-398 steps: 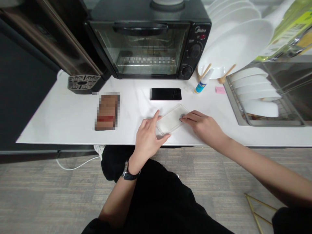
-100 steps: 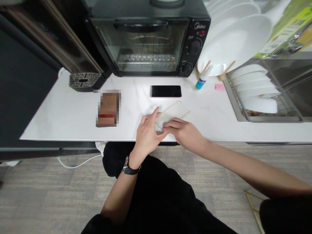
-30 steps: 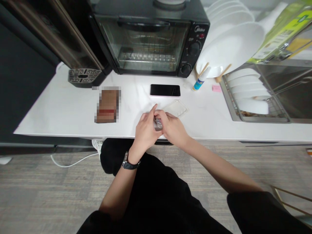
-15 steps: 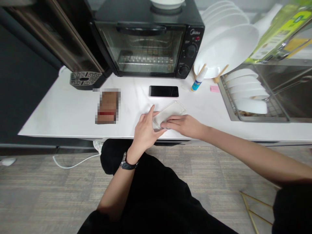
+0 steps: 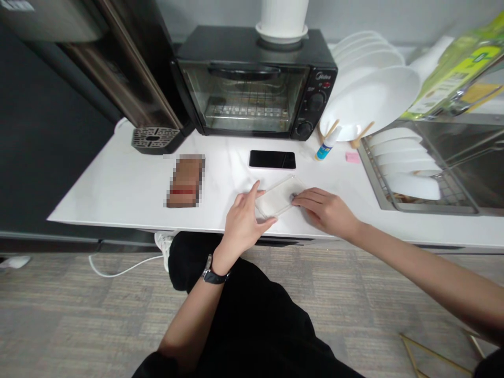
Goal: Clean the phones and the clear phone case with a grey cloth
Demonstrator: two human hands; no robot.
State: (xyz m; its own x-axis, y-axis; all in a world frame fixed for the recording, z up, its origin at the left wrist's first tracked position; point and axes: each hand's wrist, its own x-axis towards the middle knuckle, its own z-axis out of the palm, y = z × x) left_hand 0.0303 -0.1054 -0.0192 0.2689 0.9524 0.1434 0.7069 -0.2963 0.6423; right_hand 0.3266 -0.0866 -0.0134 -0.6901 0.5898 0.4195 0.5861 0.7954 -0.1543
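Clear plastic case (image 5: 275, 203) between hands — left hand (image 5: 243, 219) spans wide, holding its end, likely against sliding; right hand (image 5: 326, 211) pinches small grey wad (image 5: 293, 197) at opposite end — phone (image 5: 272, 159) beyond both, presumably out of way.

1. Up top, here's a plain pale grey wall (image 5: 224, 13), evenly lit.
2. Below it runs a long white countertop with faint grey marbling (image 5: 90, 199), a boxy black toaster oven with a glass door (image 5: 252, 107) at its back.
3. Left side, a flat dark charcoal panel (image 5: 35, 131); far right, a grey steel sink (image 5: 472, 184).
4. And underfoot, grey-beige streaked flooring (image 5: 334, 294), a thin gold metal frame (image 5: 437, 354) lower right.
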